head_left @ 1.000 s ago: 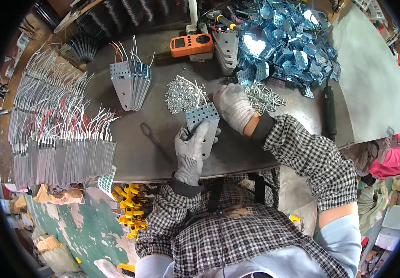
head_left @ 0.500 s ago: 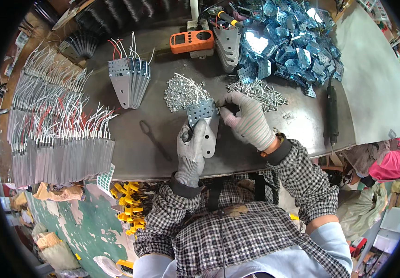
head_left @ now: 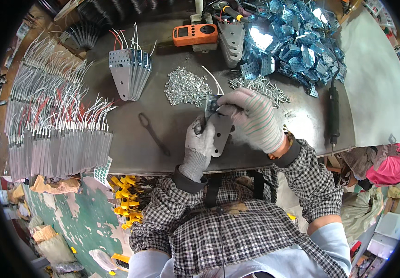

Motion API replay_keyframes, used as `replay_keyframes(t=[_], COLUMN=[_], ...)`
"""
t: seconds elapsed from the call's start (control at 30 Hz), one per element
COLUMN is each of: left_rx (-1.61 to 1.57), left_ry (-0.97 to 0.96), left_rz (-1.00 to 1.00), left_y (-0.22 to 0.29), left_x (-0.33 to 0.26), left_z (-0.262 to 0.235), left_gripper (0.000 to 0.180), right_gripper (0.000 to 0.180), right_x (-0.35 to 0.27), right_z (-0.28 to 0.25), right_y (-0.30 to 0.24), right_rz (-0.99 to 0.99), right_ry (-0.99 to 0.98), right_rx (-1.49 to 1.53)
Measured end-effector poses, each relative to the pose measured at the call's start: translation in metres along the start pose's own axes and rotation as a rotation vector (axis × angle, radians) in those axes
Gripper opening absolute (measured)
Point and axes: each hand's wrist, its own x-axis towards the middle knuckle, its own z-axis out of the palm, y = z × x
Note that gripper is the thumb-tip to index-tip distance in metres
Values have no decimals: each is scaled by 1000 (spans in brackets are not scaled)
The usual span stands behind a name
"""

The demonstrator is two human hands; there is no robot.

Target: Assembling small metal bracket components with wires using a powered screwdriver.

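Left hand: gloved left hand (head_left: 199, 144) is closed around the lower left edge of a flat grey metal plate (head_left: 219, 132), holding it above the near part of the worktable (head_left: 176, 139).
Right hand: gloved right hand (head_left: 252, 118) is curled over the top of the same plate, fingertips pinched at its perforated upper end; what sits between the fingertips is too small to tell.
Plate: tapered, wide and perforated at the top, narrow and rounded at the bottom, tilted slightly, between the two hands.
Nuts: heap of small bright nuts (head_left: 186, 86) lies on the table just beyond the plate.
Screws: scatter of short screws (head_left: 260, 88) lies right of the nuts, near the right hand.
Wrench: dark flat wrench (head_left: 153, 134) lies on the table left of the left hand, apart from it.
Wired plates: fan of like plates with wires (head_left: 130, 74) stands at the far left of the nuts; long rows of wired plates (head_left: 51, 139) cover the left edge.
Brackets: pile of shiny blue-tinted brackets (head_left: 297, 41) fills the far right corner.
Meter: orange handheld meter (head_left: 195, 34) sits at the far edge.
Driver: dark powered driver (head_left: 333, 113) lies on the right side of the table.
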Motion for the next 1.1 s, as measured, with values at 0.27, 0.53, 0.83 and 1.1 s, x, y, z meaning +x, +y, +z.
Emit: replay_keyframes(t=[0.27, 0.53, 0.83, 1.1], left_rx=[-51, -146, 1093, 1198], left_ry=[-92, -457, -158, -14], left_rz=[-77, -14, 106, 196], left_y=[-9, 10, 54, 15], left_x=[3, 2, 63, 137], left_z=[4, 16, 86, 79], left_gripper=[19, 22, 43, 25], right_gripper=[22, 41, 70, 59], right_x=[-9, -22, -70, -102], right_z=[0, -15, -72, -80], right_y=[0, 8, 20, 26], right_rz=[-148, -268, 546, 596], right_ry=[-84, -82, 381, 600], right_rx=[-377, -554, 530, 887])
